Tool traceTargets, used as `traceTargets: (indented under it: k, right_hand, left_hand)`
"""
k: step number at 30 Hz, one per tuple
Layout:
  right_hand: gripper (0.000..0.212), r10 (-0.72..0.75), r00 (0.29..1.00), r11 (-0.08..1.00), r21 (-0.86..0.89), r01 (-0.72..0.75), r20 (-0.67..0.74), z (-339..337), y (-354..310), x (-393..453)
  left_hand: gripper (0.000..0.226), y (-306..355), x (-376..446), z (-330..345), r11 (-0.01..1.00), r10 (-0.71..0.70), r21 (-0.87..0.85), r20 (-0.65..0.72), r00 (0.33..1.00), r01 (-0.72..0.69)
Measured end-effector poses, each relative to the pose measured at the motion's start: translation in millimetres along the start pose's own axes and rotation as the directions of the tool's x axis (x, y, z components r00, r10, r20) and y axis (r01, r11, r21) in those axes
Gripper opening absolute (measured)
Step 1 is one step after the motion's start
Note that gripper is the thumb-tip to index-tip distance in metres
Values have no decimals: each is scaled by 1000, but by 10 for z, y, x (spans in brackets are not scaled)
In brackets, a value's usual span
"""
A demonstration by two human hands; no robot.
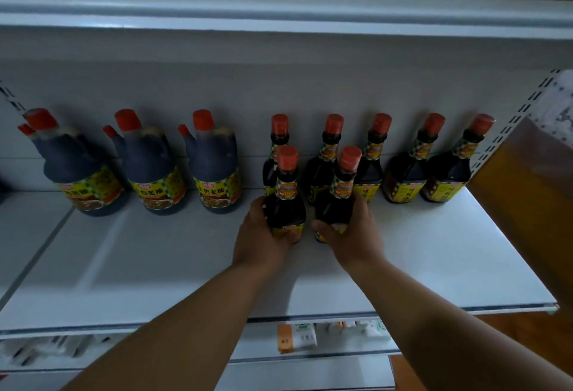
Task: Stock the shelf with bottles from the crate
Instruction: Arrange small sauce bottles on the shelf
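Observation:
Two small dark sauce bottles with red caps and yellow labels stand on the white shelf [155, 254], in front of a back row of like bottles. My left hand [260, 235] grips the left bottle [286, 195] around its lower body. My right hand [353, 235] grips the right bottle [339, 198] the same way. Behind them, several more small bottles [406, 167] line the back wall toward the right. No crate is in view.
Three large dark jugs [152, 170] with red caps and handles stand at the back left. A brown board [527, 189] closes the shelf's right end. An upper shelf edge [279, 12] overhangs. A lower shelf holds small packets [297, 338].

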State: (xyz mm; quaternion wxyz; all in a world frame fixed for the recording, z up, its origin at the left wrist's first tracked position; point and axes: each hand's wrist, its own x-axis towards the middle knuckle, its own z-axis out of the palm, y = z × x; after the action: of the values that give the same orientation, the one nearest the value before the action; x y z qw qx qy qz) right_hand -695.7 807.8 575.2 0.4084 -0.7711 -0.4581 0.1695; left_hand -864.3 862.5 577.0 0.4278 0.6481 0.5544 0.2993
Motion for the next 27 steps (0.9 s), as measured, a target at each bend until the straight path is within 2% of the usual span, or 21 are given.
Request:
traceTargets:
  k: [5,8,15,27]
  right_hand:
    - [97,-22,1000,1000,-9,23,20,40,116,-5]
    - [99,11,999,999,51,-13,42,62,170,3]
    - [100,34,998,996,81,-38,47,131,279,14]
    - [94,18,1000,998,53,-18,10,189,297,30]
  left_hand:
    - [76,-75,13,-2,997,59,-50,4,998,-58]
    - [80,-113,-20,16,999,48,-20,11,999,-47]
    - [67,-191,-12,11,995,89,49,8,996,-90]
    - [76,-254,12,65,994,87,68,-32,996,-84]
